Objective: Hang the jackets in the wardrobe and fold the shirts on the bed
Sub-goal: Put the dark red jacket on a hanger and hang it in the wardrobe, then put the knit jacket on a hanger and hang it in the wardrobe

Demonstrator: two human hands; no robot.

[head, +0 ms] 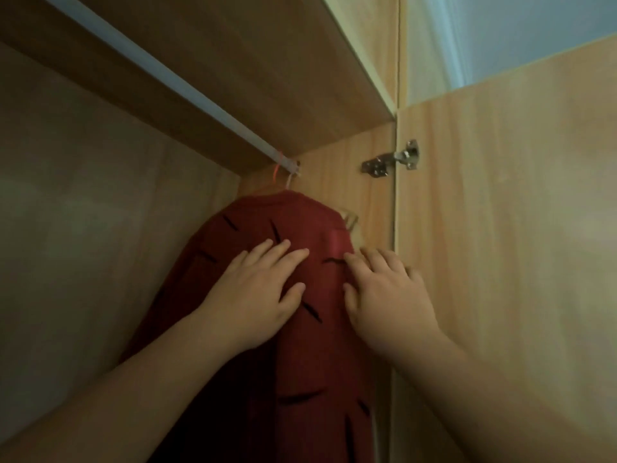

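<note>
Jacket, dark red with short black dashes across the cloth, hangs inside the wardrobe at the far right end of the rail, close against the wooden side panel. Both hands lie flat on it. The left hand rests palm down on the upper cloth, fingers loosely spread and pointing up toward the collar, thumb out to the side on the fabric. The right hand lies just beside it at the jacket's right edge, fingers slightly spread, their tips on the cloth near the shoulder; neither hand pinches anything. Above the fingertips an orange hanger hook and a pale hanger hook loop over the rail. Right of the right hand's fingers stands the open door, joined by a metal hinge higher up.
</note>
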